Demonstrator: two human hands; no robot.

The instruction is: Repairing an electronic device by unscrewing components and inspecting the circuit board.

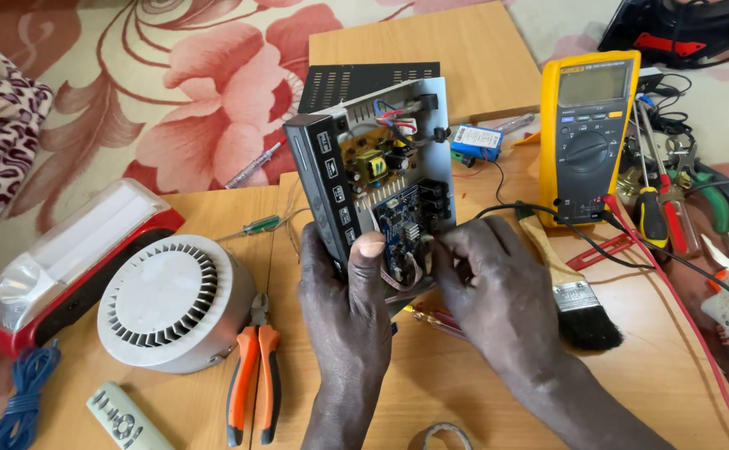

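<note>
The left hand [343,308] is gripping the opened electronic device [373,179] from below, at about the centre of the view, its thumb pressing up the front edge of the black faceplate while the other fingers are wrapping behind it, so the hand is clamped on the case and holding it tilted upright on the wooden table [456,367]. The right hand [498,287], just at 3 o'clock of the left, is curling its fingers together at the lower right corner of the device, touching the blue circuit board [402,221]; whether it is pinching a wire or a part there I cannot tell. Inside the case a yellow-brown board with a small transformer [370,162] is sitting above the blue one. At 2 o'clock from the hands a yellow multimeter [589,125] is lying on the table, its black and red leads [631,250] trailing toward 4 o'clock. Just at 3 o'clock of the right hand a paintbrush [568,292] is resting with its black bristles pointing toward 5 o'clock. At 9 o'clock from the hands a round white vented housing [172,300] is standing, and beyond it a red and white lamp [72,254]. Orange-handled pliers [254,375] are lying at 8 o'clock, near the left wrist, and a pale remote control [127,421] further toward 8 o'clock. Screwdrivers and other tools [673,208] are piled at 3 o'clock by the table's edge
</note>
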